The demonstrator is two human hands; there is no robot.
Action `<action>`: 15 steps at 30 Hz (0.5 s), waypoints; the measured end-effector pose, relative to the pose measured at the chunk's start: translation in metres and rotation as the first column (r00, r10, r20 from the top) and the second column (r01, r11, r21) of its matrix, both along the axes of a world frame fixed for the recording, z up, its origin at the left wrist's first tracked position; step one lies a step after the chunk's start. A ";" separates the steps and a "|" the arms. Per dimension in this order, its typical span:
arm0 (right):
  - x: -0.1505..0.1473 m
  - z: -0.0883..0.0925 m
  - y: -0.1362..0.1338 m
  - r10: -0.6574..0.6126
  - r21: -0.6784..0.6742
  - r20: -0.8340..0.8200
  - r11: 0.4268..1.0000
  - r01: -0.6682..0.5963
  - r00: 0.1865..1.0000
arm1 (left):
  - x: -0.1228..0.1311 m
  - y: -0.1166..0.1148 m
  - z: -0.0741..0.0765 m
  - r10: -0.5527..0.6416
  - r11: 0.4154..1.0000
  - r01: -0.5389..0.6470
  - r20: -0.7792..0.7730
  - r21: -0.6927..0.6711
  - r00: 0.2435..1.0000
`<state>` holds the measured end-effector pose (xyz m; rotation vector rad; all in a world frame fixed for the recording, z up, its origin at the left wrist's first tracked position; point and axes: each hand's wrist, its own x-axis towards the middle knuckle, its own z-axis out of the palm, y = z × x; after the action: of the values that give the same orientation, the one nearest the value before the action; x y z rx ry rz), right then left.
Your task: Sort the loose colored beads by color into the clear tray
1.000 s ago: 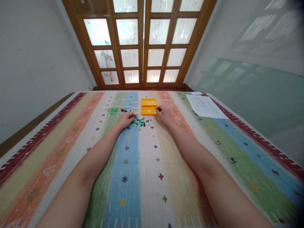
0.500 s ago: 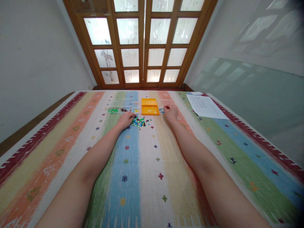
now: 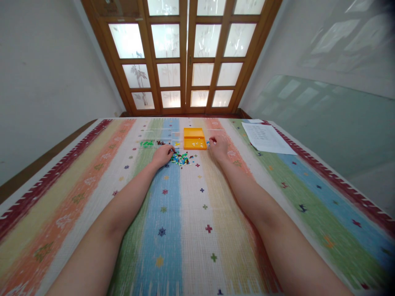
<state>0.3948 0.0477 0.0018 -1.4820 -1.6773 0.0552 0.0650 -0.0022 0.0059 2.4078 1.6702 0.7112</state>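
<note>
A mixed pile of tiny green, blue, white and brown pieces (image 3: 182, 158) lies on the cloth. My left hand (image 3: 163, 156) rests at the pile's left edge, fingers curled together; whatever they pinch is too small to make out. Beyond it, a clear box holds green pieces (image 3: 147, 144) and another dark brown pieces (image 3: 161, 143). Yellow pieces (image 3: 177, 144) sit beside the open orange box (image 3: 195, 132), which has white pieces (image 3: 197, 144) inside. My right hand (image 3: 219, 147), fingertips pinched, is over a clear box with blue pieces (image 3: 207, 143), partly hiding it.
A striped tablecloth (image 3: 191, 222) covers the table. Printed paper sheets (image 3: 268, 138) lie at the back right. Clear lids (image 3: 158, 133) stand or lie open behind the small boxes. Wooden glazed doors (image 3: 187, 57) close off the far side.
My right hand has shifted slightly left, closer to the orange box, and covers more of the blue pieces. My left hand has barely moved at the pile.
</note>
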 end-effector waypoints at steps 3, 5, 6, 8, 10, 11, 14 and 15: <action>-0.005 0.003 -0.004 0.036 0.004 0.015 0.999 -0.036 0.999 | -0.001 0.000 0.001 -0.006 1.000 0.006 -0.003 -0.005 1.000; -0.007 0.005 -0.008 0.066 0.008 0.026 0.998 -0.067 0.997 | -0.001 0.000 0.003 -0.010 1.000 0.010 -0.002 -0.016 1.000; -0.008 0.006 -0.009 0.080 0.010 0.030 0.997 -0.080 0.996 | 0.000 -0.001 0.003 -0.008 1.000 0.008 0.000 -0.023 1.000; -0.010 0.007 -0.012 0.102 0.014 0.037 0.995 -0.103 0.994 | 0.000 -0.002 0.005 -0.001 1.000 0.001 0.006 -0.029 1.000; -0.012 0.007 -0.013 0.114 0.020 0.041 0.993 -0.115 0.993 | 0.001 -0.003 0.006 0.002 1.000 -0.002 0.012 -0.018 1.000; -0.012 0.007 -0.014 0.118 0.022 0.043 0.993 -0.119 0.992 | 0.001 -0.003 0.007 0.005 1.000 -0.005 0.015 -0.007 1.000; -0.014 0.007 -0.014 0.124 0.026 0.051 0.992 -0.126 0.991 | 0.000 -0.004 0.010 0.051 0.998 -0.052 0.043 0.036 0.998; -0.014 0.007 -0.014 0.128 0.026 0.055 0.991 -0.129 0.990 | -0.001 -0.004 0.012 0.076 0.995 -0.079 0.059 0.053 0.995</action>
<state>0.3807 0.0337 0.0093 -1.3626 -1.8075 0.0613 0.0641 -0.0059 0.0176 2.3465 1.7519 0.8398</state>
